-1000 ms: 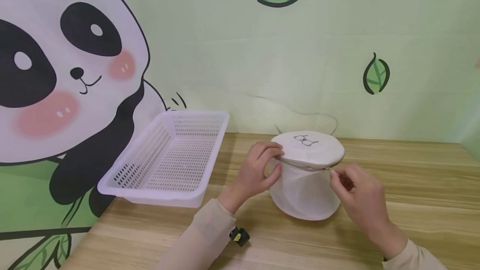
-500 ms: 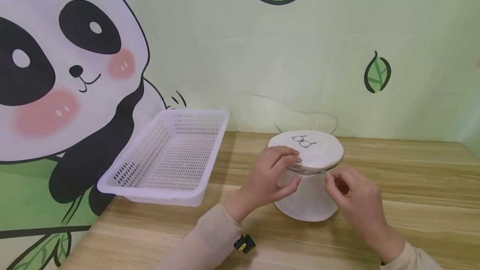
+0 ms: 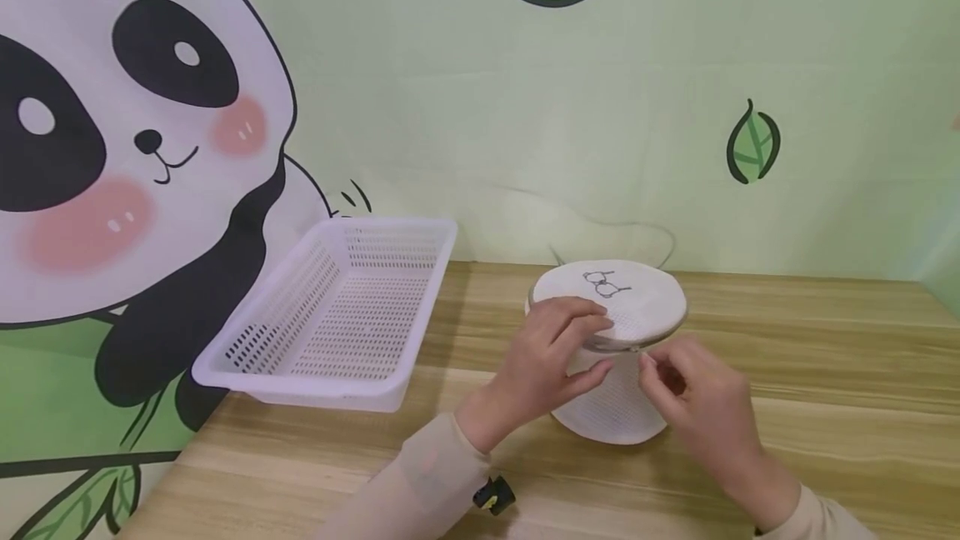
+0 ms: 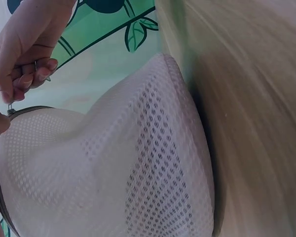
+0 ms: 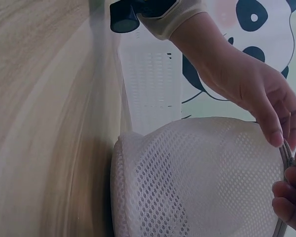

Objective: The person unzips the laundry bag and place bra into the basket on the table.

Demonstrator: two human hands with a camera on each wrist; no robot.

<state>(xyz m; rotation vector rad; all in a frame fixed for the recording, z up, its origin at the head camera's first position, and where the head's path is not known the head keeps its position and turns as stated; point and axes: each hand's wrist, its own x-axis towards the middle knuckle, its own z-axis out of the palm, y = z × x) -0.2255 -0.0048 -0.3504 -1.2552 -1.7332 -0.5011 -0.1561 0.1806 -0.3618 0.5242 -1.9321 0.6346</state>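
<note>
A white mesh laundry bag (image 3: 615, 411) stands upright on the wooden table, its round top bearing a line drawing of glasses. A grey zipper (image 5: 286, 154) runs round the top edge. My left hand (image 3: 543, 361) grips this rim at the front left, fingers over the top and thumb below. Just to its right, my right hand (image 3: 708, 407) pinches the small metal zipper pull (image 4: 10, 107) between thumb and index finger. In the left wrist view the mesh side looks slightly creased. Whatever may be inside the bag cannot be made out.
A white perforated plastic basket (image 3: 300, 390) sits to the left on the wooden table (image 3: 847, 373). Behind the table hangs a green backdrop (image 3: 420, 65) with a panda and leaves. A small black device (image 3: 493, 496) is at my left sleeve.
My right hand has drawn the zipper pull leftward along the front rim. My left hand has shifted rightward along the rim, and the bag's top has turned slightly.
</note>
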